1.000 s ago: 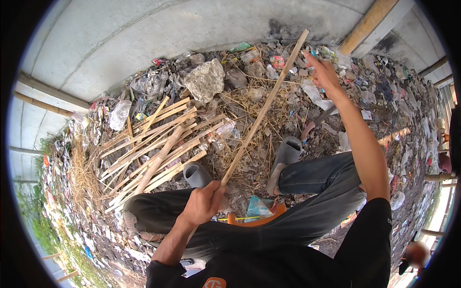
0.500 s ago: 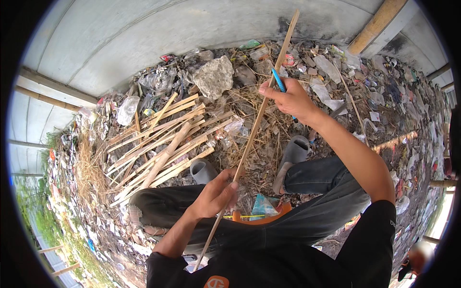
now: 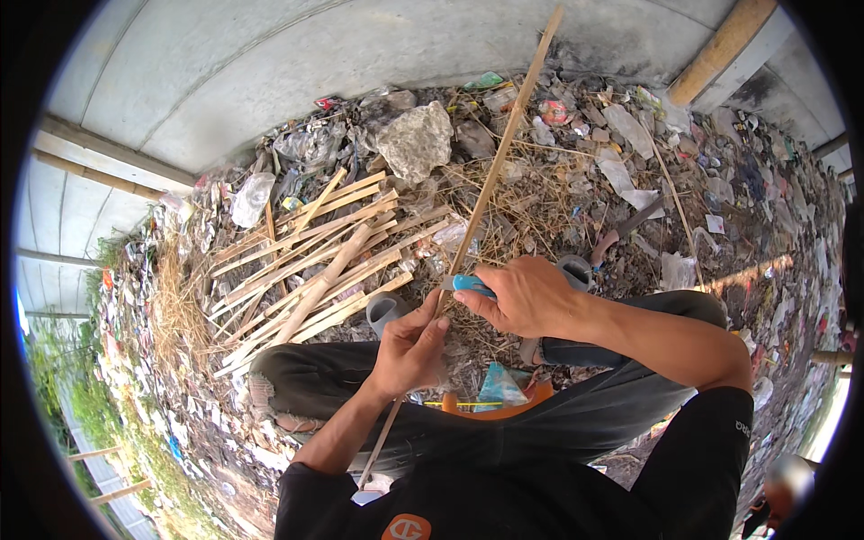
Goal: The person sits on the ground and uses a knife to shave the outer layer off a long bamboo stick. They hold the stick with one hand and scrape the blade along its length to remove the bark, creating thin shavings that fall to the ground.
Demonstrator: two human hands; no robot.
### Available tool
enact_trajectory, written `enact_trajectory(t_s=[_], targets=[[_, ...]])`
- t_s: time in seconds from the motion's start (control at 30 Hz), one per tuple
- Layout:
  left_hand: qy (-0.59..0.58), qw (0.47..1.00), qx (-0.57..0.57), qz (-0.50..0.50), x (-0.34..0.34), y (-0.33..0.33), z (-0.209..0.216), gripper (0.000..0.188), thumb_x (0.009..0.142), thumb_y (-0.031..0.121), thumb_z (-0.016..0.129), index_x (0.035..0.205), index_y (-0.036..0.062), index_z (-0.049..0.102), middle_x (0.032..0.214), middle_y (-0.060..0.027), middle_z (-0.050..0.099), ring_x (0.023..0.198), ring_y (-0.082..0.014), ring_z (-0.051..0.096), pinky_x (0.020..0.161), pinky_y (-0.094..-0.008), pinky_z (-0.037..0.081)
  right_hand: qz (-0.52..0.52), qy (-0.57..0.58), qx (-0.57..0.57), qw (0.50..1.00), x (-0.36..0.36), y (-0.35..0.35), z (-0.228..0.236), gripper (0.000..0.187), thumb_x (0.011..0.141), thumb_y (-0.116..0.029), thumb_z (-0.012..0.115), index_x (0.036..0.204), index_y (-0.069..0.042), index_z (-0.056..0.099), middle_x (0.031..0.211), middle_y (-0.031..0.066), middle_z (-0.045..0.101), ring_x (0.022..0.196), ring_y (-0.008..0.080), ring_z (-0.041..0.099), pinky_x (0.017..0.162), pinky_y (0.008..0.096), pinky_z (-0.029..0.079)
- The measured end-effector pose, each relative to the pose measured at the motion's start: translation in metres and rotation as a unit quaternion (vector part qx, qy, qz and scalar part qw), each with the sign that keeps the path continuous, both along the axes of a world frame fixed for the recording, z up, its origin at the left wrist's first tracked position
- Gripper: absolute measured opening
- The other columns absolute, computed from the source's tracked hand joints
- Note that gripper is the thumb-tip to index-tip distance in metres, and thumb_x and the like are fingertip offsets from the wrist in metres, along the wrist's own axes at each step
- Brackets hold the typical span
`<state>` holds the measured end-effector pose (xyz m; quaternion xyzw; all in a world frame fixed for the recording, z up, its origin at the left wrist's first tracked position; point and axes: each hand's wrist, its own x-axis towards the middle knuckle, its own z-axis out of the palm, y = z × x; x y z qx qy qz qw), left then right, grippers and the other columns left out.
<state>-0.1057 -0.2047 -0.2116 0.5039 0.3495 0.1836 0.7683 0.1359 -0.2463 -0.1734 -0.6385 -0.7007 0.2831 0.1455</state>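
A long, thin split-bamboo strip (image 3: 506, 148) slants from the far wall side down past my lap. My left hand (image 3: 407, 353) is closed round its lower middle, with the thumb along the strip. Just beyond that grip, my right hand (image 3: 533, 299) is wrapped round a blue utility knife (image 3: 472, 285). The knife's short grey blade lies across the strip and appears to touch it close to my left fingertips. My right palm and fingers hide most of the knife's handle.
Pale split strips (image 3: 310, 279) lie piled left of my feet. Beyond them sits a big rock (image 3: 415, 144) before the grey panel wall (image 3: 297, 63). A long dark-bladed tool (image 3: 625, 229) rests on the littered ground at right. Part of an orange seat (image 3: 517, 410) shows between my legs.
My right hand has come down and toward me along the strip, bringing the knife from its upper part to beside my left hand. The left hand still grips the strip.
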Motion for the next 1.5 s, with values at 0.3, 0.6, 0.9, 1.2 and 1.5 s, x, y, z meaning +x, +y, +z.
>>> enact_trajectory(t_s=[0.3,0.6,0.9,1.2,1.5], targets=[[0.037,0.994,0.102,-0.004,-0.003,0.002,-0.002,0.054,0.102,0.006,0.059,0.154,0.0046,0.044,0.067,0.0087,0.047,0.055,-0.0008,0.036,0.050,-0.0215,0.032,-0.059,0.010,0.025,0.998,0.021,0.028,-0.002,0.057,0.105,-0.052,0.046,0.088,-0.001,0.065,0.058,0.0167,0.062,0.057,0.0386,0.066,0.053,0.0514,0.051],[0.081,0.993,0.080,-0.020,-0.015,-0.003,-0.003,0.050,0.100,0.000,0.060,0.148,-0.0017,0.050,0.110,0.0064,0.062,0.095,-0.0002,0.051,0.084,-0.0179,0.043,-0.170,-0.009,0.091,0.981,0.084,0.057,-0.009,0.060,0.106,-0.054,0.045,0.080,-0.002,0.062,0.050,0.0124,0.050,0.045,0.0322,0.055,0.046,0.0469,0.041],[0.079,0.994,0.078,-0.020,-0.017,-0.002,0.000,0.049,0.099,0.000,0.061,0.147,-0.0018,0.051,0.120,0.0051,0.063,0.099,-0.0005,0.052,0.087,-0.0188,0.044,-0.171,0.001,0.118,0.978,0.058,0.046,-0.014,0.057,0.106,-0.051,0.045,0.086,-0.002,0.067,0.056,0.0142,0.060,0.055,0.0374,0.064,0.052,0.0492,0.049],[0.074,0.995,0.055,-0.034,-0.006,0.005,0.004,0.048,0.100,0.001,0.062,0.145,-0.0084,0.049,0.139,-0.0059,0.060,0.118,-0.0041,0.051,0.104,-0.0223,0.040,-0.016,-0.020,0.094,0.995,0.020,0.014,-0.017,0.058,0.103,-0.054,0.052,0.079,-0.002,0.064,0.051,0.0168,0.055,0.046,0.0379,0.058,0.049,0.0478,0.045],[0.017,0.997,0.037,-0.063,-0.018,-0.003,0.012,0.050,0.101,0.003,0.060,0.150,0.0030,0.050,0.087,0.0077,0.059,0.067,0.0006,0.049,0.058,-0.0190,0.040,-0.396,0.038,0.284,0.872,0.221,0.055,0.014,0.062,0.103,-0.057,0.051,0.075,-0.003,0.064,0.055,0.0036,0.046,0.049,0.0171,0.042,0.051,0.0373,0.034]])
